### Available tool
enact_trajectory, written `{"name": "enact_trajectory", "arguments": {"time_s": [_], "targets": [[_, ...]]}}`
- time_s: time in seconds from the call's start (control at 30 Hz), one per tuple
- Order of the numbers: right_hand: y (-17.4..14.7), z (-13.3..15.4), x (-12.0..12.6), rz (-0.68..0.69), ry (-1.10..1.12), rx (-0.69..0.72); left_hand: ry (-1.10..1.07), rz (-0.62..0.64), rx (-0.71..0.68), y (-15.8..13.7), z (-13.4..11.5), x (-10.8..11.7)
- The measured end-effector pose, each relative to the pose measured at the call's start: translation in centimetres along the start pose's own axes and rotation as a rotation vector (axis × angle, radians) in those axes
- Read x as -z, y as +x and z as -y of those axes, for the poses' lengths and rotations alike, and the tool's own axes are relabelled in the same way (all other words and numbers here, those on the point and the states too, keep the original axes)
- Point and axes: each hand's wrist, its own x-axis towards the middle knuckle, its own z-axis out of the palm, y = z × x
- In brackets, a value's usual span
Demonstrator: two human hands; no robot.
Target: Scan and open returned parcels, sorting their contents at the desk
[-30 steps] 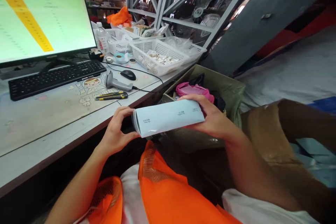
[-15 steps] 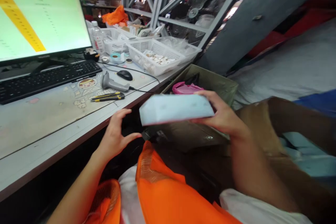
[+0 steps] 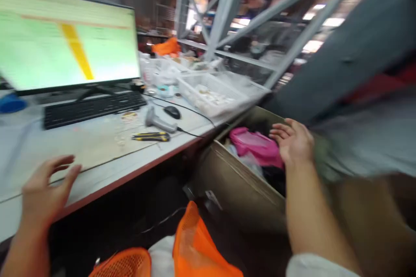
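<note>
My left hand [image 3: 48, 186] hovers at the front edge of the desk [image 3: 107, 181] with thumb and fingers apart, holding nothing. Over the right side of an open carton [image 3: 240, 190], my right hand [image 3: 294, 140] is empty too, its fingers loosely curled and spread. Inside that carton lies a bright pink pouch or bag [image 3: 256, 147], with clear plastic and something black around it. The pale blue box held a moment ago does not show in this view.
A monitor [image 3: 107, 47], keyboard [image 3: 94, 109], mouse [image 3: 172, 112], grey barcode scanner [image 3: 160, 122] and yellow-black box cutter [image 3: 151, 136] are on the desk. A white basket [image 3: 211, 95] of small parts sits at its far end. Grey metal framing [image 3: 224, 13] rises behind.
The pale blue box has left my right hand and is out of sight. My left hand has moved left to the desk edge. The view has swung left.
</note>
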Motion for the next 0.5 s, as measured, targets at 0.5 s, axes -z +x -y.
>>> {"name": "enact_trajectory", "arguments": {"time_s": [0.5], "targets": [[3.1, -14.4, -34.3, 0.816, -0.747, 0.804, -0.296, -0.318, 0.605, -1.1, 1.1, 1.8]]}}
